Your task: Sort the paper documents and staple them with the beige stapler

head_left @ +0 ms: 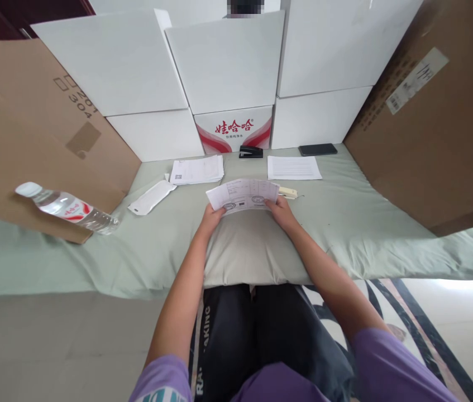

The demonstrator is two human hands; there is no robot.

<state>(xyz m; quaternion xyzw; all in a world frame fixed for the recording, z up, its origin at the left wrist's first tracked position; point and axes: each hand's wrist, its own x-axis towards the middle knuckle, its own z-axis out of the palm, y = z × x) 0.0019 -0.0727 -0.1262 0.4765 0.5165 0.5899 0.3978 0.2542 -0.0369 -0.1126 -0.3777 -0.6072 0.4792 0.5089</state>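
Observation:
Between my two hands is a printed sheet of paper (pixel 242 192) with round stamp marks, curved upward in the middle; whether it is one sheet or several I cannot tell. My left hand (pixel 212 216) pinches its lower left corner, and my right hand (pixel 281 212) grips the lower right corner. Just behind my right hand lies a cream-coloured object (pixel 288 192), partly hidden by the paper. Farther back are a stack of printed papers (pixel 197 170) on the left, a black stapler (pixel 251 152) in the middle and another printed sheet (pixel 294 168) on the right.
A pale green cloth (pixel 169 240) covers the table. White boxes (pixel 228 67) wall off the back, with brown cardboard (pixel 43 128) at left and a cardboard box (pixel 441 128) at right. A water bottle (pixel 75 211), a white packet (pixel 152 197) and a black phone (pixel 318 149) lie around.

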